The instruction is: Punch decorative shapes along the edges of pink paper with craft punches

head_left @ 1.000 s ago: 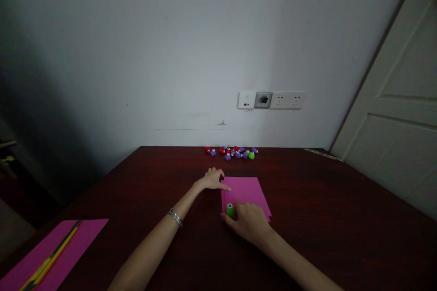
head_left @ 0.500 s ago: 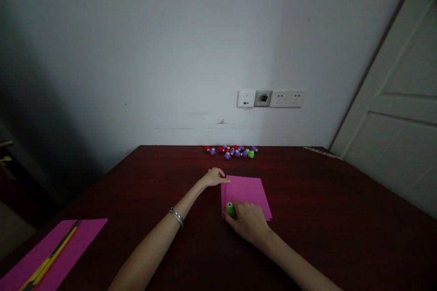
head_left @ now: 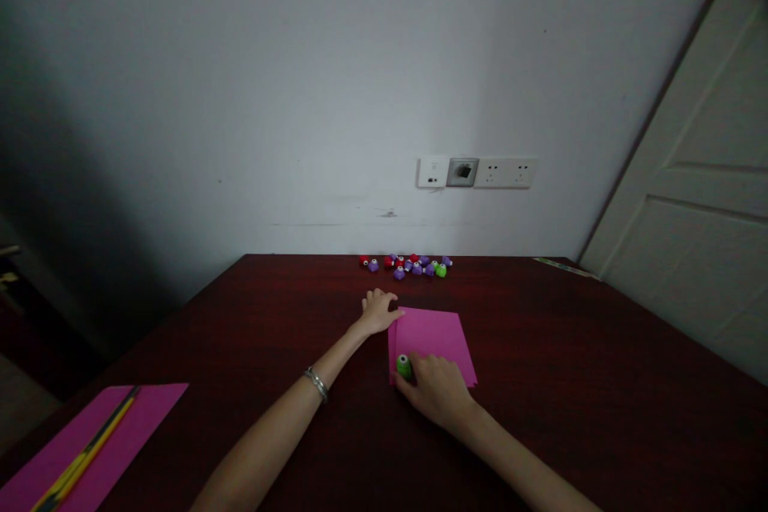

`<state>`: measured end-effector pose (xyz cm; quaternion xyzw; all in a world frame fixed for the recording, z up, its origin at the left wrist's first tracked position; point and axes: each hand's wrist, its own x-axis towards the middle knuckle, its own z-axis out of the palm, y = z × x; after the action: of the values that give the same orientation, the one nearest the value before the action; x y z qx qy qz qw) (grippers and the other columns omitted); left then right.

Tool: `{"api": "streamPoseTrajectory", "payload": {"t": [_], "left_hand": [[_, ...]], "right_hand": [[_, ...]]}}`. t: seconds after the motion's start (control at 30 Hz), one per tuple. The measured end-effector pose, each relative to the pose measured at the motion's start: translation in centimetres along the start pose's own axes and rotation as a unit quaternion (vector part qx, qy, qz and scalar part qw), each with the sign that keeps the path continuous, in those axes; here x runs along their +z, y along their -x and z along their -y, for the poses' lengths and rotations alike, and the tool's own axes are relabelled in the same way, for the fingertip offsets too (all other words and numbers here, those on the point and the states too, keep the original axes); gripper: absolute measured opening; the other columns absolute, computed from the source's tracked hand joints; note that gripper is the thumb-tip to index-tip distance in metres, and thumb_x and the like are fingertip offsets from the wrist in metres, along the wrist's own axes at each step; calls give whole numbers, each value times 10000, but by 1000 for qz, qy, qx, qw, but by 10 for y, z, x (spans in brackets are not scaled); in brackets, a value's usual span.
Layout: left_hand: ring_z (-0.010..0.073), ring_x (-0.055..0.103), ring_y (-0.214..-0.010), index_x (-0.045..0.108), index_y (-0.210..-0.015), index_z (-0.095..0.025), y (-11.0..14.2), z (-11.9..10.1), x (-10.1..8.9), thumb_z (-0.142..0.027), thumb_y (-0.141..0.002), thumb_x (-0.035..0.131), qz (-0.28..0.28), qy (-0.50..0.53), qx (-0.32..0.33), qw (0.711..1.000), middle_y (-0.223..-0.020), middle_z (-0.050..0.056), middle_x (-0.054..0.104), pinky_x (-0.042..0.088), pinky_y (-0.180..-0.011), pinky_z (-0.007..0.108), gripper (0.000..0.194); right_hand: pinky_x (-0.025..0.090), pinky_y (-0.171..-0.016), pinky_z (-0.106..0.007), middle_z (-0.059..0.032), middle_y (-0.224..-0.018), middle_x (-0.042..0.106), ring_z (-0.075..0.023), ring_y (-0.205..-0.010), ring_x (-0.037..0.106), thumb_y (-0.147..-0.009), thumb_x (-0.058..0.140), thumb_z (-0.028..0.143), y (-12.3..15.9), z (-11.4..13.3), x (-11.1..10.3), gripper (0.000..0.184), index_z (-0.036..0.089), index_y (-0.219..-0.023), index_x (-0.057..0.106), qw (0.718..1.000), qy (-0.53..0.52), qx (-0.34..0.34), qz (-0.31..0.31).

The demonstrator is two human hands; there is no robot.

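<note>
Pink sheets of paper (head_left: 433, 332), lying slightly out of line with one another, rest on the table before me. My left hand (head_left: 378, 312) is at their far left corner, fingers apart and thumb touching the edge. In my right hand (head_left: 441, 392), between thumb and forefinger, is a small green toy (head_left: 403, 367) with a white ring and dark centre like an eye. The toy is over the left near part of the paper, and the hand covers the near edge. I cannot tell whether the toy's underside touches the sheet.
Several small red, purple and green toys (head_left: 417, 268) lie along the back of the table (head_left: 288, 312), near the wall. On the left, another pink sheet (head_left: 159, 408) bears yellow and dark pencil-like sticks (head_left: 90, 448). A thin strip (head_left: 567, 267) lies at the back right.
My left hand's fingers have spread and lifted a little, while its thumb stays by the paper corner. My right hand and the green toy have hardly moved.
</note>
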<state>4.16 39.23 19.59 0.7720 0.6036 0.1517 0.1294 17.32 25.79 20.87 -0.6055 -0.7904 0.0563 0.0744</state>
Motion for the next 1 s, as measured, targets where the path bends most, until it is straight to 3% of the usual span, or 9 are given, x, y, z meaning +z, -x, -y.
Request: {"api": "streamPoseTrajectory", "payload": {"t": [0.17, 0.33, 0.5, 0.6, 0.67, 0.83, 0.93, 1.0], "left_hand": [[246, 401, -1068, 592, -964, -257, -2, -3, 0, -544, -736, 507, 32, -4, 38, 999, -1080, 67, 469, 318, -878, 366, 376], [254, 464, -1016, 610, -885, -192, -7, -1, -2, -546, -693, 555, 71, 92, 22, 993, -1008, 76, 541, 354, -847, 363, 407], [167, 568, -757, 432, -1148, -60, -8, 2, -3, -358, -656, 658, 95, 261, 13, 960, -860, 78, 610, 422, -640, 244, 618], [151, 583, -734, 241, -1298, -28, -10, 5, -2, -212, -624, 690, 102, 315, 1, 944, -826, 66, 626, 422, -638, 225, 831], [151, 592, -751, 211, -1327, -44, -11, 7, 0, -166, -604, 702, 110, 347, -1, 931, -819, 56, 637, 426, -678, 231, 882], [140, 605, -751, 285, -1309, -51, -13, 7, 4, -85, -594, 682, 83, 428, 2, 900, -772, 48, 661, 421, -758, 261, 818], [120, 597, -651, 339, -1281, -60, -11, 6, 5, -103, -606, 672, 80, 457, 14, 886, -750, 49, 660, 443, -650, 239, 754], [113, 577, -558, 465, -1181, -67, -7, 6, 4, -166, -621, 672, 125, 451, 23, 884, -699, 44, 652, 438, -535, 221, 606]], "right_hand": [[387, -558, -296, -108, -764, 677, -261, -700, 635, -827, 350, 507, 0, -1, 1, 434, 167, -826, 620, 1000, 1, -6, -4], [380, -554, -288, -107, -763, 675, -248, -693, 634, -828, 342, 511, 1, -2, 1, 443, 166, -820, 619, 1000, -2, -5, -2], [382, -543, -298, -102, -759, 678, -265, -685, 637, -826, 351, 503, 0, -2, 1, 423, 170, -818, 613, 1000, -1, -14, -8], [385, -551, -300, -111, -765, 678, -269, -692, 639, -825, 352, 507, 1, -2, 1, 432, 163, -814, 614, 1000, 0, -9, -4], [387, -556, -302, -114, -768, 677, -271, -698, 639, -825, 346, 515, 2, -2, 0, 445, 161, -816, 614, 1000, 0, -6, -1], [390, -554, -297, -101, -766, 680, -259, -692, 639, -832, 342, 506, 2, -2, 1, 428, 174, -821, 612, 1000, 4, -11, -11], [390, -552, -292, -98, -767, 680, -251, -687, 639, -829, 350, 510, 2, -3, 2, 425, 175, -828, 611, 1000, 4, -15, -13], [392, -554, -290, -99, -768, 681, -247, -686, 638, -830, 349, 509, 3, -3, 2, 427, 174, -828, 614, 1000, 3, -15, -10]]}}
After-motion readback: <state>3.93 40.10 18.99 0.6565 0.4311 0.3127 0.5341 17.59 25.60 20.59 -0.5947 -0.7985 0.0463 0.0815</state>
